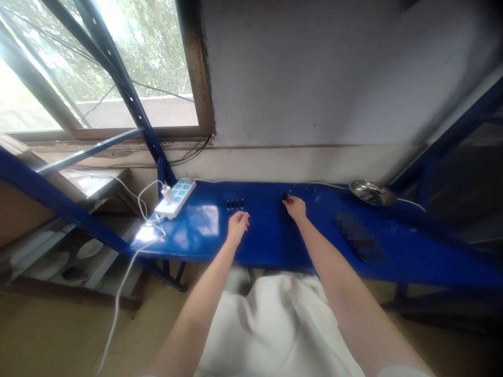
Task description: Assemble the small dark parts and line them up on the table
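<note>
Several small black stick-like pieces (234,204) with pale lower ends stand or lie in a row on the blue table (263,238); their kind is too small to tell. Just in front of this row is my left hand (238,226), its fingers curled in and pressed together; anything between them is hidden. Farther right, my right hand (295,208) reaches toward the back of the table. Its closed fingertips are on a small dark piece (285,197). Behind that hand, several tiny light bits (310,189) lie scattered near the back edge.
A white power strip (176,199) with a plug and loose white cable (118,293) sits at the left end. To the right are a shiny metal dish (371,192) and a dark flat object (359,238), blurred out. A blue metal upright (129,89) rises at the left.
</note>
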Demonstrator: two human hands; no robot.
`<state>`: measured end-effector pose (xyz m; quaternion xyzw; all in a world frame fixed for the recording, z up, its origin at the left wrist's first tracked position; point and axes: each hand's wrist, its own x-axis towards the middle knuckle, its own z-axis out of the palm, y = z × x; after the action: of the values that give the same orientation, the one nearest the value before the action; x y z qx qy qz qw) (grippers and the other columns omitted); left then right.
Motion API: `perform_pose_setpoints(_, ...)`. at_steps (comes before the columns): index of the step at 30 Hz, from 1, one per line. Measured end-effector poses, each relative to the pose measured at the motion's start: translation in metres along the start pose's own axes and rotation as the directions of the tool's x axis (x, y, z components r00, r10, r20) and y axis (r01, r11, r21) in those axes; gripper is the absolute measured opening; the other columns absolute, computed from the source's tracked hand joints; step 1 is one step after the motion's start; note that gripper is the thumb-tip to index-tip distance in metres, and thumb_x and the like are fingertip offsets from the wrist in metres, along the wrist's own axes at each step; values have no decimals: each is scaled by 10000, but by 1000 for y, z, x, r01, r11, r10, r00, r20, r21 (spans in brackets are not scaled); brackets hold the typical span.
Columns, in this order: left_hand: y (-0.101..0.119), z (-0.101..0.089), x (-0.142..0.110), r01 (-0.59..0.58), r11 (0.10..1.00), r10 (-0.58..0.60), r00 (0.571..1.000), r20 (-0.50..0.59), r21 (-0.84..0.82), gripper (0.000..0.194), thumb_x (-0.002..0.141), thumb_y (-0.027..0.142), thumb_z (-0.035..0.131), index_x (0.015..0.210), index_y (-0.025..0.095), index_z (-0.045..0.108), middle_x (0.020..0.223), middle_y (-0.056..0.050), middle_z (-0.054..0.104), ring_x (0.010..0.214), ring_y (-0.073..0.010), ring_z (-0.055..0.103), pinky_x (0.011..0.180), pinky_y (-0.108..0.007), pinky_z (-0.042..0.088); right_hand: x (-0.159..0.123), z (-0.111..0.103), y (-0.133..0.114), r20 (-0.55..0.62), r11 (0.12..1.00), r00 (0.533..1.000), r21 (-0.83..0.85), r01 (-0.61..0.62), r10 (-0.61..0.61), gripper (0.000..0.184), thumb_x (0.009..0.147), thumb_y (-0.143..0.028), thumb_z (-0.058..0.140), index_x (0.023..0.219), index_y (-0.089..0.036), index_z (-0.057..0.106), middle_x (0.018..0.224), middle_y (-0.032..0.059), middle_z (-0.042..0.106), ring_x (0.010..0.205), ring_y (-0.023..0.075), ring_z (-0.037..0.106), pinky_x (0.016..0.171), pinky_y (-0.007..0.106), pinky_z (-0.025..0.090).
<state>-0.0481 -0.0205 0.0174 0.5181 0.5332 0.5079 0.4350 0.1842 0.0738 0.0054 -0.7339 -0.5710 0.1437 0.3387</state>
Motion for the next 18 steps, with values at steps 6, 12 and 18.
perform_pose_setpoints(6,5,0,-2,6,1000,-6,1000,8,-3,226,775,358,496,768,152,588,558,35,511,439,-53,437,487,-191,382,2,0,-2,19,999,999,-32,-25,26,194,740,-303,547,827,-165,653,821,86,669,690,175,592,573,260,405)
perform_pose_setpoints(12,6,0,-2,10,1000,-10,1000,1,-12,214,771,342,494,751,150,586,542,36,504,422,-53,427,465,-190,362,5,-1,-4,57,996,997,-79,-38,42,204,745,-300,547,850,-163,657,822,90,671,717,187,605,600,268,425)
perform_pose_setpoints(18,7,0,-3,15,1000,-15,1000,7,0,204,769,336,497,750,151,583,545,37,506,432,-55,432,483,-194,369,11,-1,-1,89,995,995,-94,-38,46,177,731,-230,573,849,-131,659,844,114,673,759,190,617,644,265,444)
